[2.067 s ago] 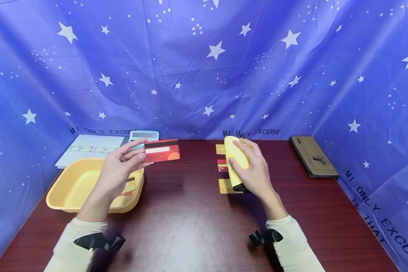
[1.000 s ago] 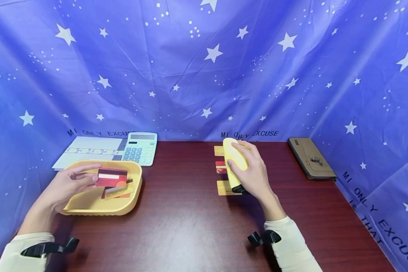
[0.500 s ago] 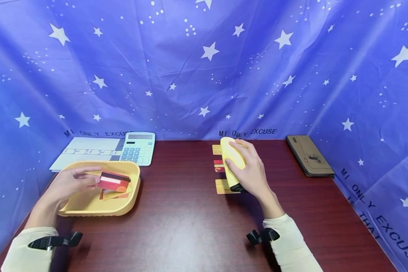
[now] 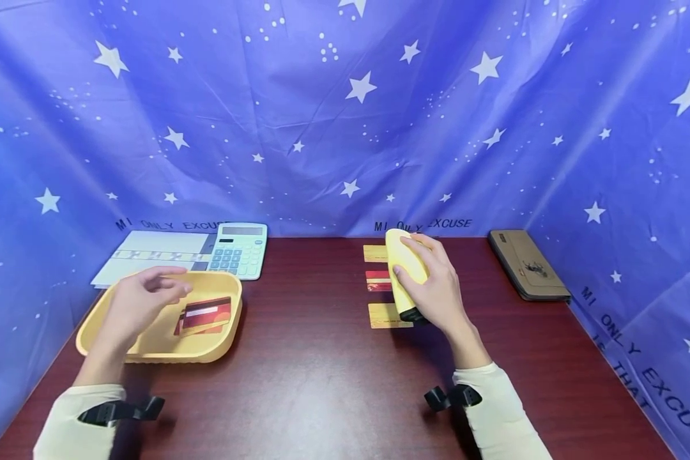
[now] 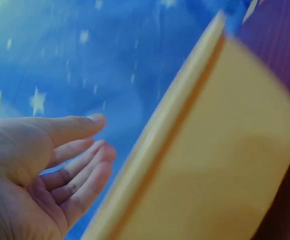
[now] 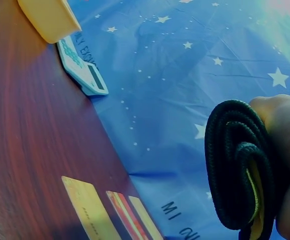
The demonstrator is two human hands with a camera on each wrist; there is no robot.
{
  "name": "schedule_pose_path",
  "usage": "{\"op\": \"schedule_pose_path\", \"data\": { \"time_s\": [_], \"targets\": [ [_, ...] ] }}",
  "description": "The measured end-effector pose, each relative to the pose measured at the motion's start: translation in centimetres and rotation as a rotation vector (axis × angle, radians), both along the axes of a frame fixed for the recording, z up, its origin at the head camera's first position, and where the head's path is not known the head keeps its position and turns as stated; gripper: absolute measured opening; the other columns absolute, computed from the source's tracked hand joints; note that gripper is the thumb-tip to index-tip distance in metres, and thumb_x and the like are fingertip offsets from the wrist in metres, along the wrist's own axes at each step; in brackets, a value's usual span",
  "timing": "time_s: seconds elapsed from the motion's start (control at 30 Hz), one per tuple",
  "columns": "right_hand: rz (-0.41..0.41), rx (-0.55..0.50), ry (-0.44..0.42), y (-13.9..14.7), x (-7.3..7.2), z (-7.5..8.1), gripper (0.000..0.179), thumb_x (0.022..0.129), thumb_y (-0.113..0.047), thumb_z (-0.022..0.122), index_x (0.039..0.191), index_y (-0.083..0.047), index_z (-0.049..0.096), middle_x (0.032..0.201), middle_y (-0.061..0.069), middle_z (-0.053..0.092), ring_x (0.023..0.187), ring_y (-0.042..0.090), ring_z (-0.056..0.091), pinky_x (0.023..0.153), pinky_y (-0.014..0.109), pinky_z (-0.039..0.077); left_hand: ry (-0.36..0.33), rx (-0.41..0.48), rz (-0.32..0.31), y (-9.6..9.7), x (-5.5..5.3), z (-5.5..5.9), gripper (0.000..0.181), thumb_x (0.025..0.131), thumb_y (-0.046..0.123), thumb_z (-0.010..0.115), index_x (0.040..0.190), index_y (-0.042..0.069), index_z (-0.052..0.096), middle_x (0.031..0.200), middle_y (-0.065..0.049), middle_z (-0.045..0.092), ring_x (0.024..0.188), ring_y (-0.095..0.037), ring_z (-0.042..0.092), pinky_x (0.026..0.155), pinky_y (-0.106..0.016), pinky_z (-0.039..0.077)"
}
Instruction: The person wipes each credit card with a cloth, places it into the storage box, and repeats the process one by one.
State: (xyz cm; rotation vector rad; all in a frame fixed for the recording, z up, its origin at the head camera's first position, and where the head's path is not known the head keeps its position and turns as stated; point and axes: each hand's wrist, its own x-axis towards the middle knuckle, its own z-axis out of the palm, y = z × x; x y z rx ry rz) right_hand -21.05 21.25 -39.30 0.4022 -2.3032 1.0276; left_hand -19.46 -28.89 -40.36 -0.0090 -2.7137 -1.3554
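Though near basin rim point(image 5: 157, 135), hand point(image 4: 139, 302) clear.

So the background's pretty much all blue curtain point(image 4: 310, 96), wrapped from 9 round through 12 to 3 o'clock, covered in white stars and dots, with "MI ONLY EXCUSE" printed low down at 12. A reddish-brown wood-grain tabletop point(image 4: 322, 396) is lit by a pale glare spot toward 6. At 10 a flat white folder-looking thing point(image 4: 163, 243) is crossed by a patterned band, its right end overlapped by a pale blue calculator point(image 4: 239, 250). At 2 a brown wallet point(image 4: 529, 266) is angled from 11 to 5, edged in black, a dark figure printed on it.
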Motion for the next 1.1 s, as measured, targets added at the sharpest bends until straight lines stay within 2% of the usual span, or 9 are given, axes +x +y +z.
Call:
{"op": "schedule_pose_path", "data": {
  "time_s": [0.1, 0.17, 0.3, 0.43, 0.6, 0.73, 0.9, 1.1],
  "targets": [
    [-0.022, -0.024, 0.002, 0.7, 0.0, 0.2, 0.054, 0.085, -0.014, 0.082, 0.137, -0.015, 0.068, 0.143, 0.01, 0.059, 0.133, 0.03, 0.056, 0.096, 0.039, 0.049, 0.061, -0.045, -0.04, 3.0, 0.3, 1.1, 0.049, 0.092, 0.035, 0.08, 0.13, 0.006, 0.069, 0.103, -0.006, 0.08, 0.082, 0.01, 0.067, 0.071, -0.011, 0.056],
    [-0.034, -0.047, 0.007, 1.2, 0.0, 0.4, 0.054, 0.084, -0.012, 0.082, 0.136, -0.014, 0.068, 0.143, 0.011, 0.059, 0.134, 0.03, 0.055, 0.096, 0.032, 0.046, 0.094, -0.06, -0.085, 5.2, 0.5, 1.7, 0.044, 0.09, 0.033, 0.081, 0.126, 0.009, 0.072, 0.106, -0.013, 0.079, 0.084, 0.009, 0.067, 0.072, -0.01, 0.056],
    [-0.06, -0.103, 0.018, 2.5, -0.1, 0.8, 0.054, 0.084, -0.009, 0.082, 0.136, -0.013, 0.068, 0.144, 0.013, 0.059, 0.133, 0.029, 0.053, 0.095, 0.018, 0.04, 0.109, -0.01, -0.202, 9.9, 0.6, 2.1, 0.038, 0.088, 0.026, 0.084, 0.121, 0.013, 0.073, 0.102, -0.01, 0.078, 0.084, -0.005, 0.07, 0.073, -0.019, 0.061],
    [-0.079, -0.14, 0.03, 3.6, -0.3, 1.3, 0.053, 0.084, -0.007, 0.081, 0.135, -0.012, 0.068, 0.143, 0.015, 0.058, 0.131, 0.029, 0.053, 0.091, 0.013, 0.037, 0.114, 0.03, -0.318, 15.1, 0.4, 1.9, 0.037, 0.084, 0.02, 0.087, 0.118, 0.016, 0.074, 0.102, -0.003, 0.079, 0.086, -0.012, 0.07, 0.077, -0.023, 0.062],
    [-0.112, -0.159, 0.04, 4.7, -0.4, 1.6, 0.053, 0.084, -0.006, 0.08, 0.135, -0.012, 0.069, 0.142, 0.016, 0.059, 0.129, 0.029, 0.052, 0.091, 0.012, 0.035, 0.089, 0.044, -0.425, 21.2, -0.9, 0.4, 0.036, 0.082, 0.023, 0.088, 0.115, 0.022, 0.076, 0.102, 0.004, 0.079, 0.088, -0.013, 0.072, 0.079, -0.027, 0.062],
    [-0.123, -0.163, 0.046, 5.1, -0.6, 1.5, 0.053, 0.084, -0.006, 0.08, 0.135, -0.012, 0.069, 0.142, 0.016, 0.059, 0.13, 0.03, 0.052, 0.093, 0.012, 0.035, 0.049, 0.045, -0.498, 24.6, -1.9, -1.5, 0.036, 0.082, 0.024, 0.088, 0.115, 0.02, 0.076, 0.103, 0.0, 0.079, 0.085, -0.011, 0.069, 0.078, -0.024, 0.059],
    [-0.125, -0.172, 0.054, 5.3, -0.6, 1.5, 0.052, 0.084, -0.006, 0.08, 0.134, -0.01, 0.069, 0.141, 0.018, 0.059, 0.13, 0.031, 0.052, 0.094, 0.012, 0.036, -0.005, 0.04, -0.556, 26.9, -2.8, -3.6, 0.04, 0.081, 0.021, 0.089, 0.117, 0.011, 0.075, 0.101, -0.006, 0.079, 0.08, -0.007, 0.064, 0.075, -0.021, 0.055],
    [-0.143, -0.175, 0.053, 5.5, -0.5, 1.7, 0.051, 0.085, -0.006, 0.079, 0.135, -0.012, 0.069, 0.141, 0.017, 0.059, 0.129, 0.031, 0.053, 0.092, 0.011, 0.036, -0.042, 0.046, -0.511, 28.3, -3.7, -5.2, 0.043, 0.077, 0.023, 0.091, 0.115, 0.011, 0.075, 0.1, -0.004, 0.078, 0.078, -0.008, 0.061, 0.072, -0.021, 0.054]
  ]
}}
